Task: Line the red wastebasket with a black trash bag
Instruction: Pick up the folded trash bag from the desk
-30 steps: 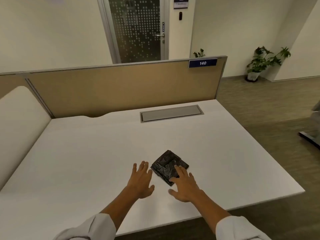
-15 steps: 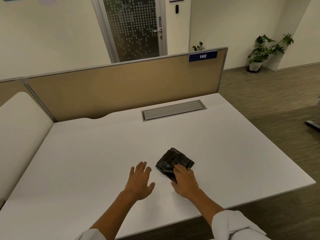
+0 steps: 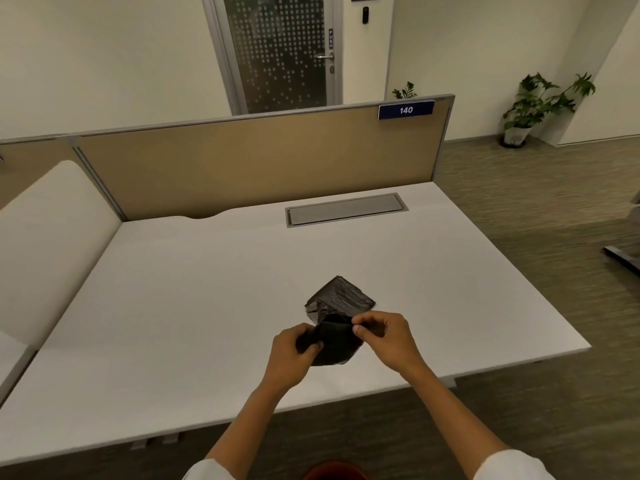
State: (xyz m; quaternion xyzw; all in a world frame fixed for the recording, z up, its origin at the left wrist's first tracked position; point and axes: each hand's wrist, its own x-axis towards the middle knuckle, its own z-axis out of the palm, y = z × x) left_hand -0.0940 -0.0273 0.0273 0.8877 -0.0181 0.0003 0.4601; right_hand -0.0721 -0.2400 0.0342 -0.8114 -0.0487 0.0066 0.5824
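Note:
A folded black trash bag [image 3: 337, 299] is partly lifted off the white desk [image 3: 207, 289], its far part still folded, its near part hanging between my hands. My left hand [image 3: 294, 355] pinches the bag's left edge. My right hand [image 3: 384, 336] pinches its upper right edge with thumb and forefinger. A sliver of the red wastebasket [image 3: 334, 472] shows at the bottom edge of the view, on the floor between my forearms; most of it is out of frame.
A tan partition [image 3: 242, 161] with a "140" label closes the desk's far side. A grey cable flap [image 3: 346, 209] is set into the desk. A cream panel stands at the left. Carpeted floor, a potted plant [image 3: 540, 105] and a dark furniture foot lie to the right.
Both hands were flat on the desk beside the folded bag. They have now closed on it, raised its near part and begun pulling it apart. The view has tilted downward.

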